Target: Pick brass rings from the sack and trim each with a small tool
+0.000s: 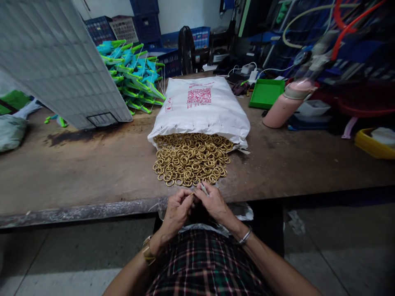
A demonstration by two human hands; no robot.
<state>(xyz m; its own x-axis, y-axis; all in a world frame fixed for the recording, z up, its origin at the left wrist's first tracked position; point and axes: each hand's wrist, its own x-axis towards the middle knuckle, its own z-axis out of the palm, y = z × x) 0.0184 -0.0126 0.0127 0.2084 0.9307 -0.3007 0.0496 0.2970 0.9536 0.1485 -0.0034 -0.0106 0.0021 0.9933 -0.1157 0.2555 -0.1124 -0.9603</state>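
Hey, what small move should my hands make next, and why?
I'd probably steady the small gold-coloured piece with the left hand before moving what looks like a slim tool in the right hand: the fingertips are close together beside the pile of rings, so a firm pinch seems safer.

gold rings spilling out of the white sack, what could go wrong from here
Loose rings near the table edge could get nudged onto the floor. More might slide out of the white sack, as it lies open toward the edge. The slim tool in the right hand could slip and poke the left hand, since the two hands nearly meet.
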